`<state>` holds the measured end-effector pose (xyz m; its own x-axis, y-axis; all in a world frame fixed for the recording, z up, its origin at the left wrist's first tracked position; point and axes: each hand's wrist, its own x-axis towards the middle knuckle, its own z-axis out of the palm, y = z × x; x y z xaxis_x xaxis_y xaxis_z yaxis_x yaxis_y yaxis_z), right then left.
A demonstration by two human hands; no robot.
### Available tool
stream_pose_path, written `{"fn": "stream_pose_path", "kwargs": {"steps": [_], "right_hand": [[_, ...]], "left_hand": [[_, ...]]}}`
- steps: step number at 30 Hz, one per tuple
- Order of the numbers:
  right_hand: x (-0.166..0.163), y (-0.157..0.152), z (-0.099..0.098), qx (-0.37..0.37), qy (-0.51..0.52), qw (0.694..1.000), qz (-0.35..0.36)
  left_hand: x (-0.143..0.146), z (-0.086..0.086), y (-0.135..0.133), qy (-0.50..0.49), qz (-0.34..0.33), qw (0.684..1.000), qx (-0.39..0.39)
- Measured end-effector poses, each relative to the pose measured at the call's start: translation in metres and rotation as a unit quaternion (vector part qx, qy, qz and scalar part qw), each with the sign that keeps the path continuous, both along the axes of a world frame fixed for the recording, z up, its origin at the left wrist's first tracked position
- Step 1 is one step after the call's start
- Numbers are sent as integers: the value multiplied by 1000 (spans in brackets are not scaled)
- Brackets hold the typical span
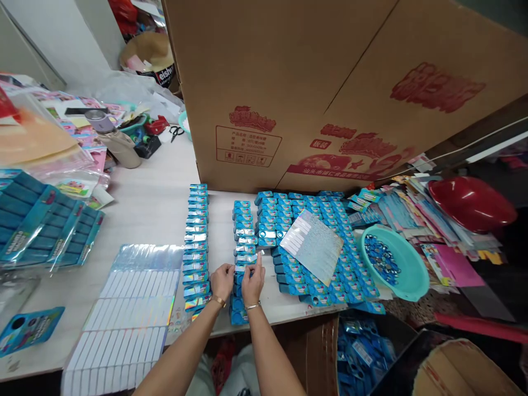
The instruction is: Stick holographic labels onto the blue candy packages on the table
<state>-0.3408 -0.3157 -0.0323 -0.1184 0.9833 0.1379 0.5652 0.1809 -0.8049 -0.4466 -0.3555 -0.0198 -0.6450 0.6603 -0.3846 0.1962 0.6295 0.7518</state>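
As I follow the work through the head camera, I see the left hand (221, 283) and the right hand (252, 280) side by side, close but with a gap between them, over the middle column of small blue boxes (245, 225). This column runs along the white table (152, 209), away from the person. The left fingers are bent, and their tips meet at the edge of a box; I cannot tell if they are clamped on it. The right index finger is stretched forward, and near its tip I notice a small shiny sticker (262, 253); whether the hand grips it, I cannot tell.

To the left stands another column of blue boxes with rainbow-shining tops (196, 236), and beyond it lie the sheets of white-and-silver stickers (136, 308). To the right, I find a wide block of blue boxes (357, 275), on which a silvery sticker sheet (319, 250) rests askew. Just beside this block, a turquoise basin (414, 275) contains shiny blue pieces (380, 258). Behind the boxes rises a large printed cardboard carton (289, 71), and at the far left side I see blue packs in clear wrapping (45, 220).
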Motion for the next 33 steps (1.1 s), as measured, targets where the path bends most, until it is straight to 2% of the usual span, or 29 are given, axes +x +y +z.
{"fn": "stream_pose_path", "kwargs": {"steps": [3,6,11,15,17,20,24,27,29,31,33], "right_hand": [[-1,1,1,0,-14,1000,7],[-4,1,4,3,-17,1000,-12],[5,6,6,-16,16,999,-26],[30,34,3,-50,58,991,-108],[38,57,0,-86,59,987,-122],[40,90,-4,-135,48,986,-80],[34,105,4,-154,49,986,-27],[36,91,28,-128,55,990,-14],[40,71,48,-104,62,993,-6],[43,46,66,-100,95,990,3],[44,20,78,-130,159,979,-4]], "left_hand": [[1,-7,1,-71,40,996,20],[2,-17,3,-106,62,992,36],[4,-29,9,-162,136,977,38],[5,-27,10,-184,181,965,37],[7,-22,6,-192,201,960,41],[11,-12,-5,-197,223,953,52],[16,4,-25,-196,219,951,98],[21,20,-39,-228,190,948,114],[25,32,-45,-287,184,933,117],[29,46,-48,-391,189,894,113],[33,59,-48,-521,180,828,98]]}}
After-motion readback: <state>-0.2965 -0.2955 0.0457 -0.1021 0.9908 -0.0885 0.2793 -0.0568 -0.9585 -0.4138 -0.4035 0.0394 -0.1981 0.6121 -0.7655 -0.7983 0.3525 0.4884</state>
